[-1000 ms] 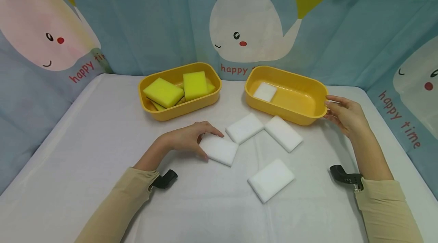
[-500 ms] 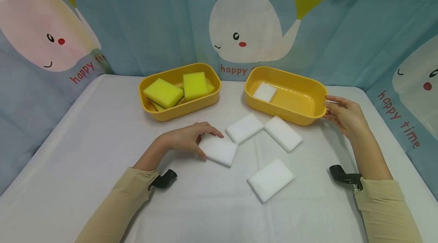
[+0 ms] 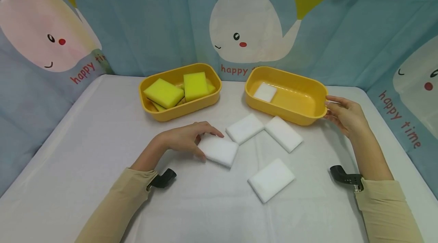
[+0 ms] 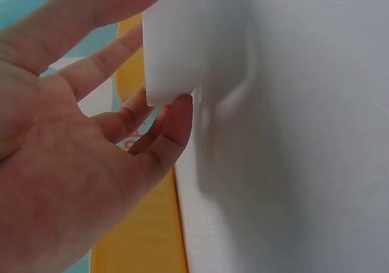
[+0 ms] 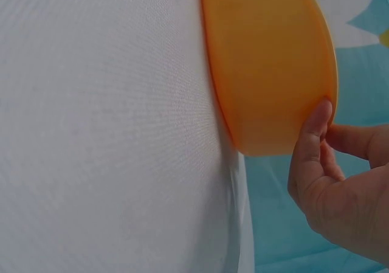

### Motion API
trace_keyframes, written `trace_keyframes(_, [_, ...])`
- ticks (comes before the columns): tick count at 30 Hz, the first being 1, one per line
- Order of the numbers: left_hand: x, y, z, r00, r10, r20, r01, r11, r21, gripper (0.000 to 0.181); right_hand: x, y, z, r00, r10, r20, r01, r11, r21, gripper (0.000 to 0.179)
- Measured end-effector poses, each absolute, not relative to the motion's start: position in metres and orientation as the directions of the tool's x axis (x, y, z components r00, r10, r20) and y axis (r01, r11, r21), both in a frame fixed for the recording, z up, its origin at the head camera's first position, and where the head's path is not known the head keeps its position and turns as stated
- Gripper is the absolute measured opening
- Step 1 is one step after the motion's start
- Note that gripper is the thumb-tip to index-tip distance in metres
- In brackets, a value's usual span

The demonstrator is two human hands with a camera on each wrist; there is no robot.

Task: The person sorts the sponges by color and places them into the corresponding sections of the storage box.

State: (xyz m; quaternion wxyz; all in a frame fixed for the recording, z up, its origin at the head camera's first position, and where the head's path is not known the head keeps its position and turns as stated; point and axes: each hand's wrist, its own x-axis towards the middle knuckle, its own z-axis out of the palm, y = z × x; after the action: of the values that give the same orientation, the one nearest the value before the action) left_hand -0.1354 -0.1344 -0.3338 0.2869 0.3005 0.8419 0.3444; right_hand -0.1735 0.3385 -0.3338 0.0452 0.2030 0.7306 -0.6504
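My left hand [image 3: 184, 139] holds a white sponge [image 3: 219, 150] by its left end, thumb on the near side and fingers on the far side. In the left wrist view, the white sponge [image 4: 173, 48] stands between thumb and fingers, its near edge seemingly a little off the cloth. My right hand [image 3: 347, 115] pinches the right end of a yellow plastic basket [image 3: 308, 118] at its rim. From the right wrist, fingertips show at the rim of the basket [image 5: 267, 66]. One white sponge [image 3: 265, 92] lies inside that basket, at its left end.
Two white sponges, a left one [image 3: 244, 128] and a right one [image 3: 283, 133], lie before the right basket. Another white sponge [image 3: 271, 180] is nearer me. A second yellow basket [image 3: 184, 111] at back left holds several yellow sponges [image 3: 164, 93]. A whale-print curtain [image 3: 154, 18] hangs behind.
The white sponge in my left hand has tilted slightly, its near edge showing more. My left hand has shifted very slightly left. My right hand stays at the basket.
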Motion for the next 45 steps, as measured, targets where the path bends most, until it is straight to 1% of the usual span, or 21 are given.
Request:
trace_keyframes(2, [-0.135, -0.135, -0.333, -0.659, 0.702, -0.27, 0.304, 0.578, 0.757, 0.069, -0.173, 0.339, -0.334, -0.914, 0.238, -0.33, 0.356, 0.077, -0.931, 0.016])
trace_keyframes(4, [-0.135, -0.135, -0.333, -0.664, 0.7, -0.264, 0.299, 0.572, 0.763, 0.068, -0.173, 0.339, -0.335, -0.914, 0.239, -0.328, 0.356, 0.083, -0.931, 0.024])
trace_keyframes(7, [-0.134, -0.135, -0.332, -0.671, 0.694, -0.26, 0.288, 0.567, 0.771, 0.068, -0.173, 0.339, -0.335, -0.916, 0.238, -0.324, 0.352, 0.086, -0.932, 0.027])
trace_keyframes(11, [-0.133, -0.135, -0.332, -0.684, 0.682, -0.259, 0.272, 0.568, 0.777, 0.068, -0.174, 0.339, -0.335, -0.915, 0.236, -0.326, 0.352, 0.078, -0.933, 0.022])
trace_keyframes(16, [-0.133, -0.134, -0.332, -0.696, 0.675, -0.245, 0.273, 0.565, 0.779, 0.069, -0.174, 0.34, -0.335, -0.913, 0.239, -0.33, 0.357, 0.077, -0.931, 0.033])
trace_keyframes(25, [-0.133, -0.132, -0.33, -0.707, 0.667, -0.234, 0.277, 0.566, 0.776, 0.068, -0.173, 0.341, -0.336, -0.917, 0.235, -0.322, 0.345, 0.062, -0.937, 0.026])
trace_keyframes(30, [-0.134, -0.13, -0.326, -0.713, 0.665, -0.224, 0.289, 0.569, 0.77, 0.068, -0.173, 0.34, -0.336, -0.92, 0.226, -0.321, 0.34, 0.053, -0.939, 0.017])
trace_keyframes(33, [-0.135, -0.129, -0.323, -0.713, 0.672, -0.2, 0.306, 0.555, 0.773, 0.066, -0.174, 0.34, -0.336, -0.918, 0.227, -0.324, 0.344, 0.055, -0.937, 0.015])
trace_keyframes(40, [-0.143, -0.116, -0.317, -0.707, 0.691, -0.152, 0.341, 0.521, 0.782, 0.064, -0.173, 0.34, -0.334, -0.906, 0.242, -0.348, 0.371, 0.053, -0.927, 0.016])
trace_keyframes(45, [-0.148, -0.102, -0.309, -0.707, 0.696, -0.122, 0.365, 0.507, 0.781, 0.062, -0.173, 0.339, -0.334, -0.908, 0.235, -0.348, 0.369, 0.053, -0.928, 0.029])
